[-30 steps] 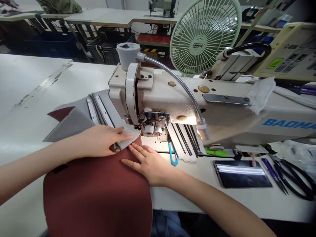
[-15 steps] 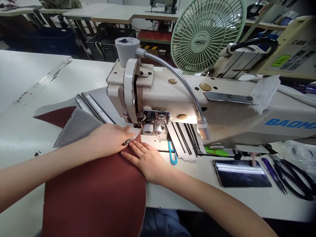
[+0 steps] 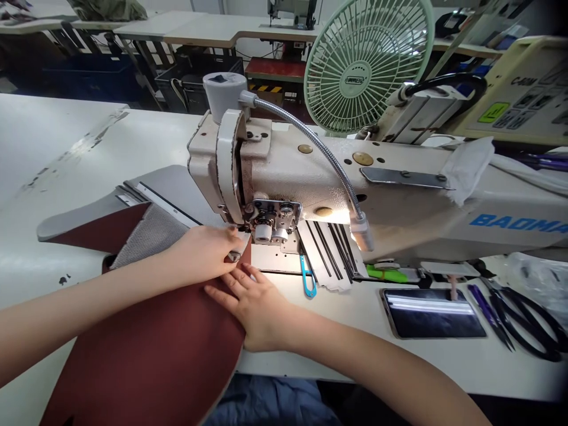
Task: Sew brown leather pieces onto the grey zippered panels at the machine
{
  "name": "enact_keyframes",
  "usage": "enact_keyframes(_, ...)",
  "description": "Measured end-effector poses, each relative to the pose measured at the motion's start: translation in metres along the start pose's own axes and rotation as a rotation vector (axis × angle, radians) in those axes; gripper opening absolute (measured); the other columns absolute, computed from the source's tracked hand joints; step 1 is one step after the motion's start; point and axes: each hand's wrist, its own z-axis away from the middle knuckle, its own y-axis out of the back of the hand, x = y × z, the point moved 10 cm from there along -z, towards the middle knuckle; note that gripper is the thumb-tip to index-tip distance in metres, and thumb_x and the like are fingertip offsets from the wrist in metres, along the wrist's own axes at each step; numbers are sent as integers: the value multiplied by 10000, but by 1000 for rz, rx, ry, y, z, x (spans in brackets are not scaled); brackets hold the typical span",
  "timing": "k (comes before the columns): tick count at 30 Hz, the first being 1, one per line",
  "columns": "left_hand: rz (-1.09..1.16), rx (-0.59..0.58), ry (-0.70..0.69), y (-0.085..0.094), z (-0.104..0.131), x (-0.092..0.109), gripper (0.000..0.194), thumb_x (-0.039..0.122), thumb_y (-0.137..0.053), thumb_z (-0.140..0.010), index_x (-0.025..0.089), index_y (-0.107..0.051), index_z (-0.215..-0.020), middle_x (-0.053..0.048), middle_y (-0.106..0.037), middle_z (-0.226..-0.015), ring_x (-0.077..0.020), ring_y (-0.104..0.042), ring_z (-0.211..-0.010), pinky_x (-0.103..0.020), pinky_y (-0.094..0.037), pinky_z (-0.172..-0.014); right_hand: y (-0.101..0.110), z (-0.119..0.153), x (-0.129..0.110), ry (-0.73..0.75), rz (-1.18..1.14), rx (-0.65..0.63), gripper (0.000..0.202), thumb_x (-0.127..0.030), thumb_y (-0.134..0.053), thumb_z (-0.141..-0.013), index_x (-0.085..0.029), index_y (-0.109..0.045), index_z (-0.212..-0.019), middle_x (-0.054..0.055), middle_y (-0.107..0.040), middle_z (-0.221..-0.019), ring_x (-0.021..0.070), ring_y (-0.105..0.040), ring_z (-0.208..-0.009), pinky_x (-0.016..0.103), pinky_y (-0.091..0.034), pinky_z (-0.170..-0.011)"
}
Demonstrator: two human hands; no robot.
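Maroon sheet material [image 3: 155,355] with a grey woven back [image 3: 148,231] runs up to the needle area of a sewing machine [image 3: 284,171]. My left hand [image 3: 206,251] is closed on its folded-over edge, close to the presser foot, which is mostly hidden. A small dark patterned item shows at its fingers; I cannot tell what it is. My right hand [image 3: 261,307] lies flat with fingers spread on the maroon side, just below the left fingers. Beyond my left forearm, another flap of the material shows with white and dark strips [image 3: 164,201] on it.
Blue thread snips [image 3: 308,278] and black-and-white strips [image 3: 331,254] lie right of the needle. Farther right are a phone [image 3: 435,313], a purple pen-like tool [image 3: 490,313] and black-handled scissors [image 3: 528,319]. A bendable lamp [image 3: 361,231] and green fan [image 3: 368,71] stand around the machine.
The maroon material has turned, its near end swinging left and its far flap shifting left. Both hands stay by the needle; the right has slid slightly left and toward me.
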Motion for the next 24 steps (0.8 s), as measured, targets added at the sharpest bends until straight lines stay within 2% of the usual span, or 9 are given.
enact_keyframes(2, -23, -27, 19, -3, -3, -1, 212, 327, -498, -894, 217, -668, -957, -79, -686, -962, -255, -648, -901, -325, -452, -698, -4, -1, -7, 13, -13, -16, 809, -430, -579, -834, -161, -272, -1532, 197, -242, -1583, 318, -227, -1467, 494, -146, -1200)
enact_keyframes(5, -44, -46, 56, -9, -6, -1, 280, 343, -429, -931, 216, -679, -929, -76, -686, -893, -238, -654, -822, -313, -439, -656, -8, -10, -7, -18, 4, 21, 729, -400, -516, -884, -127, -291, -1521, 196, -313, -1555, 310, -262, -1451, 518, -168, -1190)
enact_keyframes(10, -25, 46, 99, -11, -8, -2, 289, 332, -411, -942, 222, -678, -961, -72, -695, -924, -198, -648, -734, -296, -434, -638, -7, -21, -2, -17, 31, 79, 656, -333, -511, -882, -102, -363, -1478, 172, -457, -1473, 280, -343, -1403, 503, -198, -1188)
enact_keyframes(14, -62, 58, 111, -14, -14, -4, 308, 308, -381, -949, 199, -663, -888, -82, -683, -802, -223, -650, -745, -304, -432, -635, -2, -24, 7, -13, 41, 110, 620, -297, -522, -868, -93, -407, -1442, 172, -492, -1439, 284, -387, -1366, 503, -199, -1185)
enact_keyframes(18, -42, 102, 191, -13, -23, -14, 371, 389, -375, -953, 203, -670, -828, -85, -685, -780, -232, -648, -757, -307, -428, -625, 0, -27, 19, -12, 43, 153, 569, -277, -521, -871, -108, -451, -1409, 154, -511, -1421, 278, -407, -1343, 489, -202, -1187)
enact_keyframes(21, -36, 85, 98, -8, -14, -7, 323, 339, -380, -956, 212, -675, -918, -80, -697, -863, -226, -647, -831, -320, -458, -714, 4, -23, 12, -11, 88, 202, 524, -237, -481, -906, -85, -446, -1406, 163, -528, -1402, 282, -392, -1345, 501, -232, -1170)
enact_keyframes(23, -74, 73, -10, 0, 6, 3, 259, 246, -449, -908, 210, -652, -1067, -107, -686, -1048, -260, -626, -980, -371, -460, -834, 4, -15, -2, -21, 145, 203, 480, -181, -422, -944, -80, -435, -1413, 192, -547, -1370, 286, -432, -1311, 496, -335, -1096)
enact_keyframes(24, -113, 70, -36, 6, 19, 5, 301, 205, -507, -857, 204, -631, -1131, -131, -655, -1160, -299, -591, -1080, -412, -442, -899, 2, -10, -12, -14, 167, 185, 473, -187, -397, -964, -107, -423, -1429, 203, -552, -1358, 295, -460, -1290, 488, -388, -1036)
